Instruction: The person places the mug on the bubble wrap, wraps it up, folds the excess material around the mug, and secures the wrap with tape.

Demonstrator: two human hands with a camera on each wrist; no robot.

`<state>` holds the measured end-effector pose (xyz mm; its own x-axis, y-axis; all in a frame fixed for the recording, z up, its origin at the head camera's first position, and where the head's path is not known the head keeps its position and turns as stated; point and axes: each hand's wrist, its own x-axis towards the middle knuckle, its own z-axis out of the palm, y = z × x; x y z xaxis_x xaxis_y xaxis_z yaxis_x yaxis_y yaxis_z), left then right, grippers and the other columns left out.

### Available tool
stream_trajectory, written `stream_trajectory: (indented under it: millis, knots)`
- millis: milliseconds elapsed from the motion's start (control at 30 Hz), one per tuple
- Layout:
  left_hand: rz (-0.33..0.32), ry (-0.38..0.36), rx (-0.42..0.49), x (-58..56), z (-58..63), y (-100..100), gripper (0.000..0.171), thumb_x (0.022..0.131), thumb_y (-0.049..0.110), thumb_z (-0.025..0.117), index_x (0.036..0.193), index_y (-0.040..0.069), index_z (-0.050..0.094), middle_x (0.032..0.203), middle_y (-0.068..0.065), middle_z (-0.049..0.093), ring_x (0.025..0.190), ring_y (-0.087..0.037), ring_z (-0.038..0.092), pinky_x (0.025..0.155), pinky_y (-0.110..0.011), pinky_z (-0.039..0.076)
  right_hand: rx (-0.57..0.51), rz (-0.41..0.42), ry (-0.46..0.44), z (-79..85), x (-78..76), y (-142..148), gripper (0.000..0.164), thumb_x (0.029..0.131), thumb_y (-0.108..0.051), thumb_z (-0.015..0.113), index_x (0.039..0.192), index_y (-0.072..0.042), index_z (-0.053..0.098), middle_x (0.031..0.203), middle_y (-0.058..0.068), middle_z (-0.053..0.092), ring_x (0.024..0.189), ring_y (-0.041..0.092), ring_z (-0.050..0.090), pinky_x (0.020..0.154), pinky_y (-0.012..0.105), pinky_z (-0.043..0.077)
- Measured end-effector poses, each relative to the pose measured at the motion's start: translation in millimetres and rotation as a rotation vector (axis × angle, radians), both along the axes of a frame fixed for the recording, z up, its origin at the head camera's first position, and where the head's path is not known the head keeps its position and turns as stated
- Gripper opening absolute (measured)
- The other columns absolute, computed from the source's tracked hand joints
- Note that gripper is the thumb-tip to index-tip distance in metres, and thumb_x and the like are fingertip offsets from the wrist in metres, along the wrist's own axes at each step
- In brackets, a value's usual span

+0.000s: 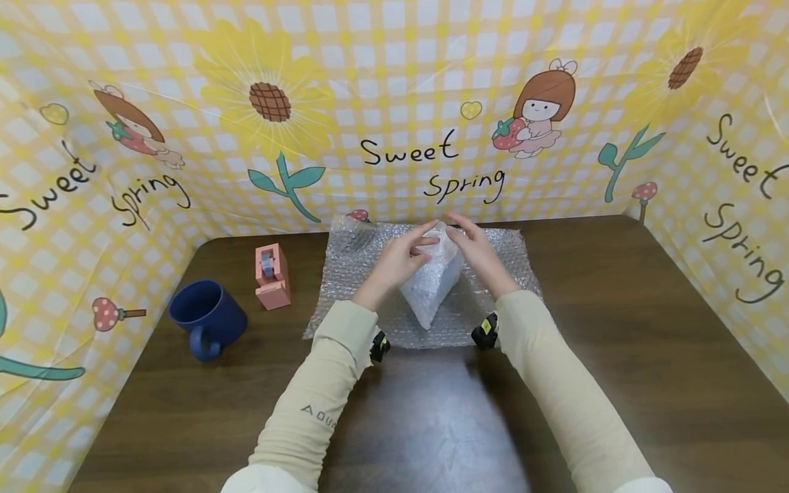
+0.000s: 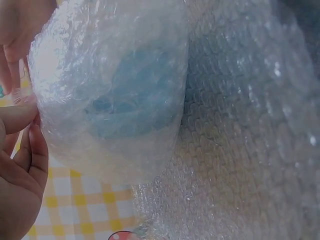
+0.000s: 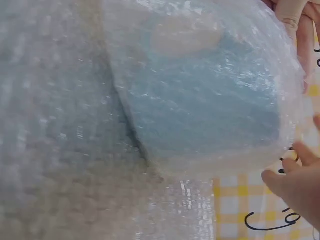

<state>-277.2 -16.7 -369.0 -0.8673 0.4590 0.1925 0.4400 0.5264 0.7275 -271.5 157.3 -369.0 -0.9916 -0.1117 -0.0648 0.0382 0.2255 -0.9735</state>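
A bundle of bubble wrap [image 1: 434, 281] stands upright on a flat sheet of bubble wrap [image 1: 357, 274]. Through its layers shows a blurred blue object [image 3: 210, 105] whose kind I cannot tell. My left hand [image 1: 401, 257] is at the bundle's upper left. In the left wrist view, its thumb and a finger [image 2: 37, 150] pinch the wrap at the top edge. On the other side, my right hand [image 1: 474, 250] reaches to the top with its fingers [image 3: 302, 152] extended and spread, close to the wrap. The exact contact of its fingertips is hard to make out.
Left of the sheet stands a pink tape dispenser [image 1: 272, 277] with a roll in it. A dark blue mug [image 1: 212, 318] sits farther left, handle toward me. A yellow checked curtain [image 1: 394, 75] walls the brown table [image 1: 616, 329] at the back and both sides.
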Motion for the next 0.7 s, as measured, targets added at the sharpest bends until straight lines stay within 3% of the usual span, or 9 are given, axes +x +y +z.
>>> stream_trajectory:
  millis: [233,467,700]
  knots:
    - [0.028,0.022,-0.058,0.0,1.6,-0.5,0.062,0.090,0.001,0.061,0.145,0.021,0.041,0.135,-0.011,0.058,0.096,-0.029,0.068,0.074,-0.032,0.056,0.052,0.089,-0.024,7.7,-5.6,-3.2,0.045,0.099,-0.030,0.049,0.135,-0.002,0.051,0.157,0.005,0.029,0.148,0.026,0.020,0.119,0.050,0.019]
    - [0.021,0.009,-0.059,1.2,3.2,0.7,0.065,0.089,0.000,0.061,0.146,0.023,0.040,0.138,-0.012,0.056,0.103,-0.032,0.067,0.083,-0.034,0.057,0.013,0.060,-0.072,9.1,-10.5,-6.8,0.034,0.098,-0.026,0.053,0.116,0.001,0.057,0.154,0.008,0.035,0.145,0.028,0.027,0.119,0.051,0.017]
    - [0.016,-0.016,-0.046,2.1,3.5,1.2,0.066,0.089,-0.001,0.060,0.146,0.024,0.039,0.136,-0.010,0.058,0.108,-0.031,0.065,0.087,-0.034,0.056,-0.025,0.066,-0.075,7.2,-10.4,-4.7,0.029,0.099,-0.024,0.052,0.112,0.001,0.055,0.154,0.010,0.035,0.145,0.030,0.026,0.119,0.053,0.014]
